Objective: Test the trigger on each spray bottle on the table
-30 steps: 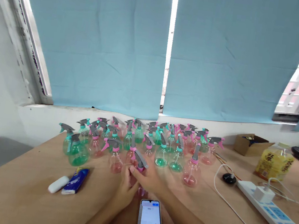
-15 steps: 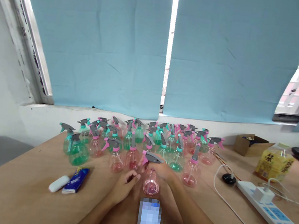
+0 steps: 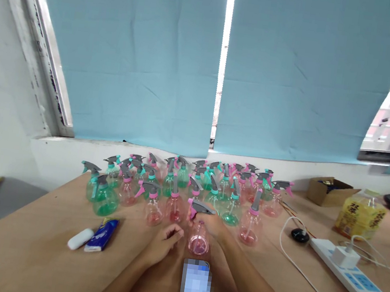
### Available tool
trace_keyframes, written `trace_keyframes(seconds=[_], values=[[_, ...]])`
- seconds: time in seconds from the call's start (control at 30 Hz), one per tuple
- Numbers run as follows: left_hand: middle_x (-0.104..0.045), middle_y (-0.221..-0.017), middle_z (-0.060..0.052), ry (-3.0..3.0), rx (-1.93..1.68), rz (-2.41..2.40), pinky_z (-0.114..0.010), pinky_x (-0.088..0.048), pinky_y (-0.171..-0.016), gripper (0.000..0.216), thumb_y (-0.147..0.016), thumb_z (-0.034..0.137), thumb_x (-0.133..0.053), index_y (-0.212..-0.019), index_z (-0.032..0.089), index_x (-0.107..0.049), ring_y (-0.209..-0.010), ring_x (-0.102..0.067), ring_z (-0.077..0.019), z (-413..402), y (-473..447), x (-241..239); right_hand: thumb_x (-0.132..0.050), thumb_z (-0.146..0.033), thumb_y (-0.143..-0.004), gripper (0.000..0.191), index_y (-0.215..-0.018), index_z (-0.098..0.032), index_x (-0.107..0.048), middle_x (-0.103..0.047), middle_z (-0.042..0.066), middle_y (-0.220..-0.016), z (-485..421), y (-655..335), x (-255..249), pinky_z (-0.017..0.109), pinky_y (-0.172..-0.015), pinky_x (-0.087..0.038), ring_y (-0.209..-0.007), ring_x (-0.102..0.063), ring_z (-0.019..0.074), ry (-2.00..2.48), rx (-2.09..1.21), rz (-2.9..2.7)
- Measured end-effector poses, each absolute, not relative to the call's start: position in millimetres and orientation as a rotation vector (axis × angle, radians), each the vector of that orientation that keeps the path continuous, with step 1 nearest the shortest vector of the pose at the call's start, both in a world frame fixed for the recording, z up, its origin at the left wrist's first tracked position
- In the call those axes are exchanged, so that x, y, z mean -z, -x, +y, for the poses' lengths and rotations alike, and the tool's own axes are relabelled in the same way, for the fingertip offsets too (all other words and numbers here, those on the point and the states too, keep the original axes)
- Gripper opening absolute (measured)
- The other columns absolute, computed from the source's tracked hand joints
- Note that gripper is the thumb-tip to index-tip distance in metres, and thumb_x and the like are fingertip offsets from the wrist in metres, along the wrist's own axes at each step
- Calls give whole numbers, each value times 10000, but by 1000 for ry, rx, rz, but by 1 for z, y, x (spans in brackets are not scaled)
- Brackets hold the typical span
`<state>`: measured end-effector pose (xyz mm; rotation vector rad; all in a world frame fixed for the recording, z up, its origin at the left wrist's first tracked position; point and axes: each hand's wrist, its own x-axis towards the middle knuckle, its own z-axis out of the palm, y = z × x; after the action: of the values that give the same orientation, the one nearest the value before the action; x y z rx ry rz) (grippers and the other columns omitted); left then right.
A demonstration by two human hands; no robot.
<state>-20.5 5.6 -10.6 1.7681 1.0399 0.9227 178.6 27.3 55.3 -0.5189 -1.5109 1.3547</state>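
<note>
At the near middle of the bench (image 3: 23, 248), the right hand (image 3: 214, 225) grips the neck of a pink spray bottle (image 3: 198, 240) standing upright just in front of a cluster of spray bottles (image 3: 182, 187). Left hand (image 3: 164, 242) rests loosely curled just beside it, holding nothing. A phone (image 3: 195, 290) lies nearer the viewer.

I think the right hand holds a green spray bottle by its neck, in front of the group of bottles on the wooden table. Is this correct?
Not quite: the spray bottle in the right hand is pink, not green, as the head view shows. The rest holds: the hand grips it at the neck, in front of the group of bottles on the wooden table.
</note>
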Motion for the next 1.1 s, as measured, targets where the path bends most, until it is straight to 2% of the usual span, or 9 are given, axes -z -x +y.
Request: trace_keyframes(seconds=[0.1, 0.3, 0.53, 0.77, 0.97, 1.1], values=[[-509, -678, 50, -1768, -919, 1043, -221, -351, -597, 345, -918, 498, -533, -793, 179, -569, -610, -442, -112, 4, 20, 9, -505, -139, -570, 144, -632, -187, -627, -628, -15, -615, 24, -179, -58, 251, -549, -394, -556, -557, 137, 520, -1355, -1503], [-515, -701, 46, -1774, -904, 1040, -221, -357, -609, 350, -912, 506, -537, -799, 176, -571, -627, -448, -114, 4, 20, 9, -496, -153, -575, 272, -762, -189, -690, -662, -12, -661, 23, -181, -64, 249, -566, -411, -581, -564, 138, 517, -1359, -1599], [-507, -692, 52, -1780, -903, 1050, -220, -351, -608, 344, -927, 498, -519, -810, 177, -560, -618, -435, -108, 4, 20, 13, -512, -151, -568, 150, -632, -190, -642, -621, -11, -605, 26, -179, -57, 248, -559, -397, -563, -546, 133, 540, -1351, -1514], [-499, -696, 44, -1778, -888, 1051, -226, -359, -627, 360, -919, 515, -519, -811, 175, -566, -636, -444, -118, 4, 20, 12, -511, -169, -590, 270, -770, -204, -710, -654, -8, -665, 30, -180, -54, 253, -587, -420, -598, -572, 145, 531, -1307, -1577], [-510, -700, 38, -1808, -893, 1076, -232, -376, -644, 361, -925, 515, -505, -809, 179, -571, -650, -454, -126, 2, 20, 11, -506, -148, -591, 207, -688, -193, -684, -612, -7, -613, 30, -180, -50, 252, -590, -415, -594, -554, 141, 518, -1323, -1556], [-516, -724, 35, -1815, -900, 1058, -237, -385, -665, 347, -925, 496, -509, -795, 179, -566, -674, -457, -128, 1, 19, 9, -510, -147, -603, 260, -761, -200, -709, -649, 1, -671, 30, -180, -50, 264, -620, -441, -620, -562, 146, 504, -1309, -1558]])
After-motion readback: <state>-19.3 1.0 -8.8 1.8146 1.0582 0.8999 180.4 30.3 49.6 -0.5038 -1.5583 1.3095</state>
